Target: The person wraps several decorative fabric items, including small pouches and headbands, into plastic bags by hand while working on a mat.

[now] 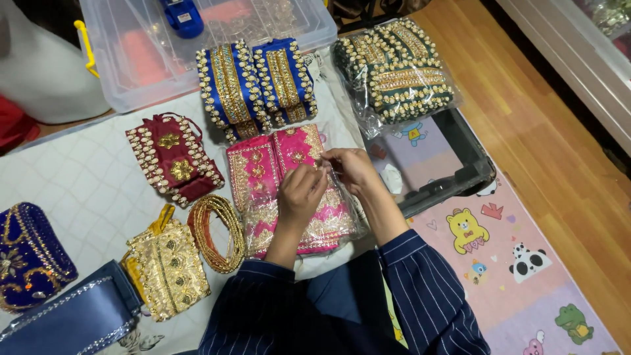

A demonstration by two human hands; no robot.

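Note:
My left hand and my right hand meet over a pink embroidered bangle set that lies on the white quilted cloth. Both hands pinch the edge of its clear plastic wrapper, fingers closed on the film. Blue bangle sets edged with pearls lie just beyond the pink one. A maroon set rests to the left. Both sleeves are dark blue with thin stripes.
A green set in a clear bag sits at the back right. A gold set, a loose gold ring and a navy case lie at the left. A clear storage bin stands behind; a black tray and a cartoon mat are at the right.

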